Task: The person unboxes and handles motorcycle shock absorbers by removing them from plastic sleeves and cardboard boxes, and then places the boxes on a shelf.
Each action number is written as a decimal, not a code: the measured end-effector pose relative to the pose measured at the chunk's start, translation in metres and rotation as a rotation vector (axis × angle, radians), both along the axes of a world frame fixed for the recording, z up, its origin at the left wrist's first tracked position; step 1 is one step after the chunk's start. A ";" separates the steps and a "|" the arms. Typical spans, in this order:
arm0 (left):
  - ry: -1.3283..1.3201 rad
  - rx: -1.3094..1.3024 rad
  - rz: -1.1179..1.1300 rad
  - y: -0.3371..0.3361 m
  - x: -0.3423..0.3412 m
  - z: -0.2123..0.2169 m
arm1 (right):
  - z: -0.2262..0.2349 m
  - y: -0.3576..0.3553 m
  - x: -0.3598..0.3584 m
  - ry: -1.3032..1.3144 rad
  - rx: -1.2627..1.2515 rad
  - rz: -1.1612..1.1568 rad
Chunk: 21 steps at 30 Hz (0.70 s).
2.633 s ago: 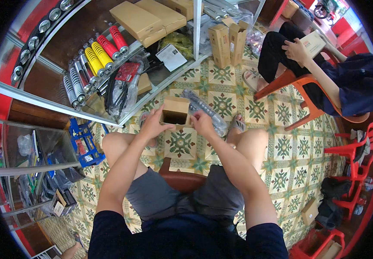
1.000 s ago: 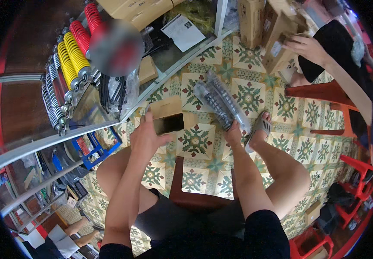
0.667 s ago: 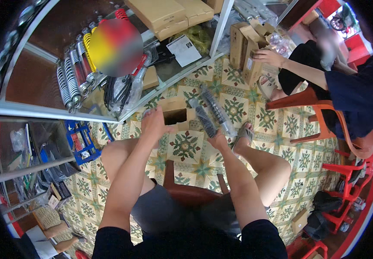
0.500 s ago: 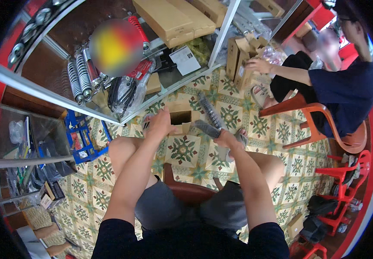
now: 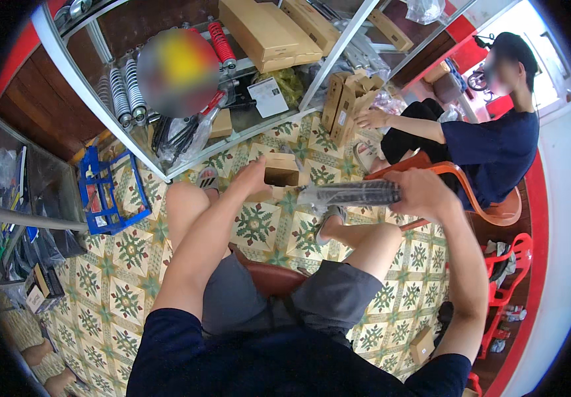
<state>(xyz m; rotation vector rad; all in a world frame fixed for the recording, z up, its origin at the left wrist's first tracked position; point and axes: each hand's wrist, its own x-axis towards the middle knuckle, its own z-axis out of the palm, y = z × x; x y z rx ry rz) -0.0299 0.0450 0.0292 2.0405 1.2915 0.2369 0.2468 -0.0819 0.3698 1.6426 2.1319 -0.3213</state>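
My left hand (image 5: 252,177) grips the side of a small brown cardboard box (image 5: 283,161), whose top is open toward me. In my right hand (image 5: 425,192) is a black shock absorber (image 5: 358,193) wrapped in clear plastic, held by one end and lying nearly level. Its far end points left, close to the box's right side; whether it touches the box I cannot tell. The box sits between my knees, above the patterned floor tiles (image 5: 255,221).
A glass cabinet (image 5: 232,137) ahead holds silver shock absorbers (image 5: 126,92), a red one (image 5: 221,45) and long cartons (image 5: 265,33). At right, a co-worker (image 5: 490,139) sits on an orange chair (image 5: 497,213), one hand near upright cartons (image 5: 350,106). A blue rack (image 5: 110,192) stands left.
My right hand has risen and moved right, turning the shock absorber from slanted to nearly level. My left hand still holds the box. The whole view has shifted somewhat.
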 end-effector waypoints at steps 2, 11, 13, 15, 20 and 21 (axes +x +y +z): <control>0.012 0.009 -0.015 -0.001 -0.002 0.002 | 0.032 -0.003 -0.011 0.073 0.044 -0.041; -0.094 -0.017 -0.020 -0.013 0.006 0.015 | 0.019 0.040 -0.049 -0.012 0.057 0.105; -0.087 -0.038 -0.041 -0.011 0.008 0.019 | 0.007 0.051 -0.056 -0.030 0.026 0.085; -0.099 0.003 -0.030 -0.003 0.001 0.003 | -0.003 0.066 -0.068 -0.043 -0.019 0.099; -0.073 0.015 -0.020 -0.003 0.004 0.007 | -0.035 0.093 -0.090 -0.075 -0.100 0.106; -0.072 -0.015 -0.045 -0.005 0.005 0.015 | -0.044 0.097 -0.091 -0.057 -0.098 0.130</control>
